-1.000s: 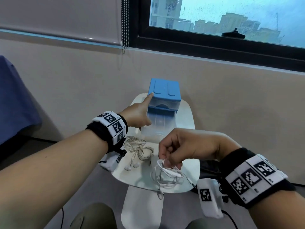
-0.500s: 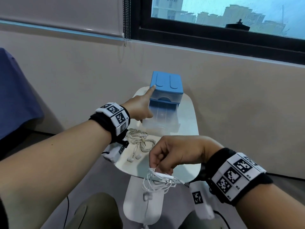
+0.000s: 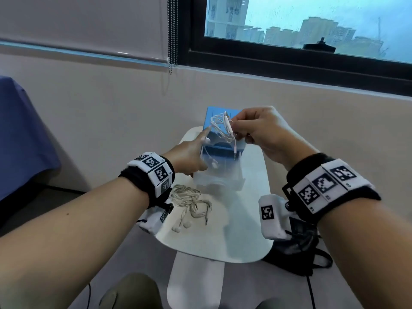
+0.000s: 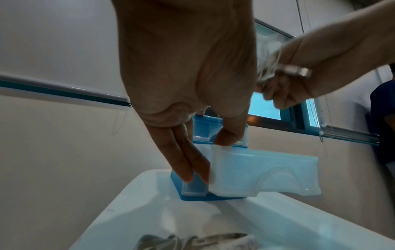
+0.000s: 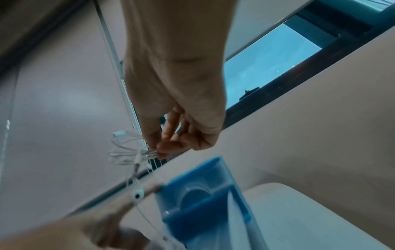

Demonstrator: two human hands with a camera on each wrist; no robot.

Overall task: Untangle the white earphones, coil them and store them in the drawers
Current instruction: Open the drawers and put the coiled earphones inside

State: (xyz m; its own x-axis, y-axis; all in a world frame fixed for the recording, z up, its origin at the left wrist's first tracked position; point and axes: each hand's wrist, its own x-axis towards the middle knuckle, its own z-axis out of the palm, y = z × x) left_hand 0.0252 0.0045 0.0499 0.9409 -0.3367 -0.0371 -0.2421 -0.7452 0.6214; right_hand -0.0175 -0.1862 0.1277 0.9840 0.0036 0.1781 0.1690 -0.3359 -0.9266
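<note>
My right hand (image 3: 237, 129) pinches the coiled white earphones (image 3: 219, 127) in the air, above the pulled-out translucent drawer (image 3: 219, 175) of the blue drawer unit (image 3: 211, 113). An earbud (image 5: 137, 196) and the plug end hang down from the coil (image 5: 126, 151). My left hand (image 3: 197, 150) rests against the unit's left side. In the left wrist view its straight fingers (image 4: 188, 162) press the side wall of the unit (image 4: 200, 197), and its thumb (image 4: 230, 133) sits on the front above the drawer (image 4: 267, 172).
A second, beige set of earphones (image 3: 189, 201) lies tangled on the small white table (image 3: 245, 239), near my left wrist. A black bag (image 3: 298, 253) sits on the floor to the right. A blue cloth (image 3: 22, 130) is at the far left, and a wall with a window stands just behind.
My right hand has lifted the white earphones from the table's near edge, up and forward over the open drawer. The left hand has stayed on the drawer unit.
</note>
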